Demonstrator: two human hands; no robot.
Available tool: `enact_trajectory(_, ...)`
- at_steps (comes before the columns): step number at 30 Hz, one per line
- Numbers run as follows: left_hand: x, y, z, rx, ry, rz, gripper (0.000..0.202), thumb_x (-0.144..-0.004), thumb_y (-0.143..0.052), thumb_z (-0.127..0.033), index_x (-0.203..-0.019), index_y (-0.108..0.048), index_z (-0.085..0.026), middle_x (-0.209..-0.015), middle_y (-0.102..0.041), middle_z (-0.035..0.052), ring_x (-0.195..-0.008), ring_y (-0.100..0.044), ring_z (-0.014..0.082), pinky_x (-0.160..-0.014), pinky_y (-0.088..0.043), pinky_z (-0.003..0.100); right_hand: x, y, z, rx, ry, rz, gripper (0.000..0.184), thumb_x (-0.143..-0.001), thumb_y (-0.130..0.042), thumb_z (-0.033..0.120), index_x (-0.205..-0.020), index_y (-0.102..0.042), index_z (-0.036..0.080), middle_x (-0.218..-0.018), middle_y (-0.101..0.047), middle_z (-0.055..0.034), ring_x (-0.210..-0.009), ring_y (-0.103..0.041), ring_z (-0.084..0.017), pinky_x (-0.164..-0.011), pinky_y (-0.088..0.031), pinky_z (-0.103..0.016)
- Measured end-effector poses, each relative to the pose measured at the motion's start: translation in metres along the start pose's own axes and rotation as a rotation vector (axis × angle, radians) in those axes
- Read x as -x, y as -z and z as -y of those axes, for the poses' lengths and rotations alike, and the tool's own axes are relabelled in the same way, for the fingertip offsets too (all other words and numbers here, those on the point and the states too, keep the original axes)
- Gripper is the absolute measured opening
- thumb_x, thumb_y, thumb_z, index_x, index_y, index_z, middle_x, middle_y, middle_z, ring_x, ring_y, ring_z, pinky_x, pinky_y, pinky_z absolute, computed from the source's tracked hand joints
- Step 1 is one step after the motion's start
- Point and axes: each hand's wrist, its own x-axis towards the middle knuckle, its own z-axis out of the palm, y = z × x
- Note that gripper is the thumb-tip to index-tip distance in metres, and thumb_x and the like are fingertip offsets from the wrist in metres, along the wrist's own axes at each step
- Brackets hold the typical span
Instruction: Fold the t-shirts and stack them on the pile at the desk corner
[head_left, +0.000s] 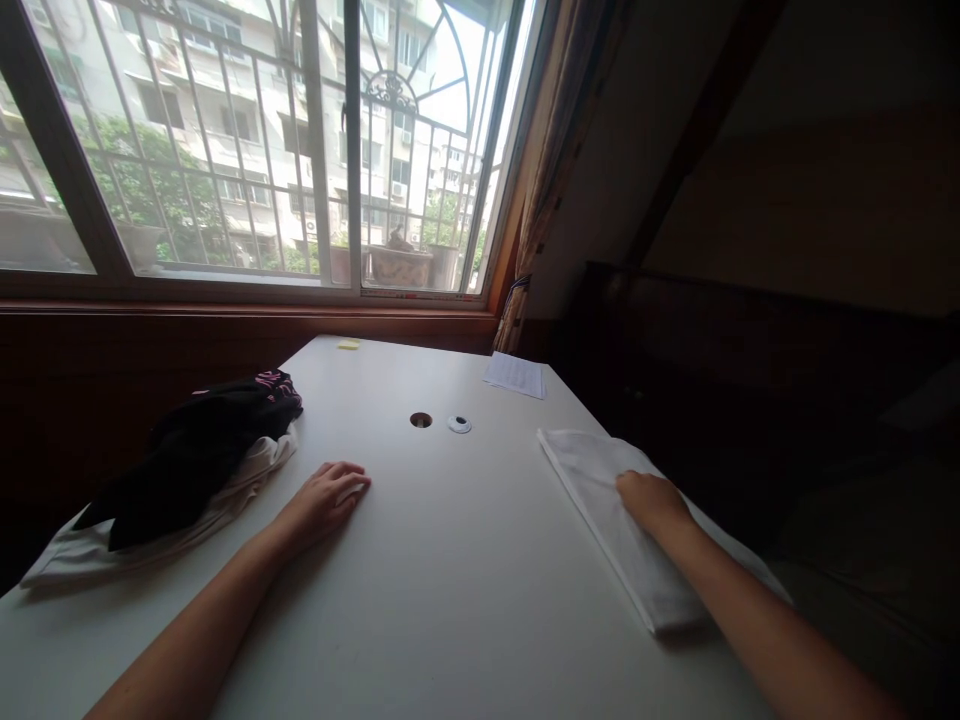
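Note:
My left hand (324, 502) rests palm down on the white table (450, 560), its fingers loosely spread and nothing in them. To its left lies a pile of clothes: a black garment (195, 460) with pink lettering on top of a whitish one (67, 560). On the right side of the table a folded white cloth (600, 530) lies flat near the edge. My right hand (656, 505) is on top of this cloth with its fingers curled closed against the fabric. The fingertips are mostly hidden, as is any fabric pinched in them.
Mid-table there is a round cable hole (421, 420) with its loose cap (459, 424) beside it. Papers (516, 375) lie at the far right edge, a small yellow item (349, 344) at the far left. Behind stand a barred window (247, 150) and a curtain (536, 200).

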Motion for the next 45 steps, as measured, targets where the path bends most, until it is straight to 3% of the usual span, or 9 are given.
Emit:
enact_trajectory(7, -0.002, -0.001, 0.001, 0.019, -0.025, -0.005, 0.027, -0.096, -0.054, -0.029, -0.114, -0.073, -0.03, -0.122, -0.068, 0.0067, -0.112, -0.06, 0.027, -0.099, -0.051, 0.042, -0.006, 0.043, -0.015, 0.087, -0.042, -0.087, 0.018, -0.092, -0.05, 0.017, -0.096, -0.067, 0.013, -0.101, -0.068, -0.0154, -0.073, -0.07, -0.025, -0.061, -0.043, -0.033)
enact_trajectory(14, -0.001, -0.001, 0.005, 0.082, -0.038, -0.043, 0.027, -0.098, -0.052, -0.033, -0.111, -0.075, -0.028, -0.116, -0.07, 0.0077, -0.107, -0.063, 0.0249, -0.096, -0.053, 0.04, -0.025, 0.15, 0.001, 0.014, -0.06, -0.539, 0.015, -0.093, -0.051, 0.025, -0.086, -0.062, 0.017, -0.092, -0.065, -0.0093, -0.076, -0.061, -0.02, -0.06, -0.035, -0.03)
enact_trajectory(23, -0.001, -0.006, 0.019, 0.105, -0.038, -0.073, 0.027, -0.097, -0.051, -0.027, -0.114, -0.071, -0.027, -0.116, -0.07, 0.0069, -0.106, -0.063, 0.0246, -0.095, -0.052, 0.041, -0.035, 0.303, 0.034, -0.623, -0.068, -1.102, 0.026, -0.093, -0.053, 0.032, -0.104, -0.067, 0.013, -0.097, -0.07, -0.0124, -0.095, -0.067, -0.026, -0.078, -0.048, -0.039)
enact_trajectory(28, 0.001, 0.0, 0.019, 0.113, -0.001, -0.136, 0.03, -0.099, -0.049, -0.032, -0.123, -0.067, -0.028, -0.119, -0.066, 0.0072, -0.11, -0.063, 0.025, -0.098, -0.052, 0.042, -0.04, 0.351, 0.035, -1.339, -0.004, -1.326, 0.035, -0.089, -0.04, 0.02, -0.118, -0.061, 0.023, -0.12, -0.067, -0.0104, -0.105, -0.068, -0.025, -0.064, -0.046, -0.031)
enact_trajectory(30, 0.001, 0.0, 0.018, 0.131, 0.031, -0.178, 0.033, -0.1, -0.049, -0.036, -0.129, -0.063, -0.028, -0.123, -0.064, 0.0083, -0.113, -0.062, 0.0258, -0.099, -0.052, 0.043, -0.044, 0.343, 0.038, -1.512, 0.025, -1.269, 0.029, -0.088, -0.043, 0.017, -0.109, -0.06, 0.026, -0.114, -0.069, -0.0058, -0.103, -0.07, -0.022, -0.065, -0.049, -0.028)
enact_trajectory(32, 0.001, -0.002, 0.016, 0.201, 0.066, -0.214, 0.038, -0.101, -0.048, -0.041, -0.135, -0.058, -0.027, -0.13, -0.061, 0.0098, -0.118, -0.06, 0.0268, -0.099, -0.053, 0.043, -0.047, 0.314, 0.048, -1.589, 0.008, -1.032, 0.015, -0.09, -0.049, 0.021, -0.102, -0.057, 0.027, -0.106, -0.071, -0.0028, -0.096, -0.072, -0.019, -0.065, -0.054, -0.026)
enact_trajectory(36, 0.0, -0.004, 0.008, 0.391, 0.104, -0.247, 0.054, -0.098, -0.053, -0.052, -0.144, -0.05, -0.024, -0.142, -0.055, 0.0132, -0.123, -0.059, 0.0303, -0.099, -0.055, 0.044, -0.043, 0.215, 0.087, -1.584, 0.026, -0.51, 0.009, -0.084, -0.063, 0.025, -0.085, -0.056, 0.02, -0.076, -0.071, -0.0023, -0.065, -0.074, -0.019, -0.058, -0.061, -0.031)
enact_trajectory(39, -0.001, 0.001, -0.003, 0.505, 0.095, -0.153, 0.068, -0.092, -0.063, -0.051, -0.15, -0.043, -0.022, -0.149, -0.051, 0.0152, -0.129, -0.055, 0.033, -0.104, -0.051, 0.046, -0.033, 0.143, 0.112, -1.298, -0.046, -0.107, 0.011, -0.087, -0.059, 0.03, -0.086, -0.056, 0.02, -0.073, -0.07, -0.0006, -0.063, -0.074, -0.018, -0.057, -0.06, -0.026)
enact_trajectory(45, -0.004, 0.006, -0.016, 0.452, 0.059, 0.033, 0.041, -0.091, -0.064, -0.042, -0.127, -0.07, -0.023, -0.125, -0.07, 0.0108, -0.11, -0.064, 0.0318, -0.101, -0.049, 0.046, -0.018, 0.08, 0.126, -1.06, -0.033, -0.074, 0.011, -0.076, -0.067, 0.022, -0.068, -0.06, 0.02, -0.073, -0.068, -0.0033, -0.069, -0.071, -0.021, -0.064, -0.056, -0.032)
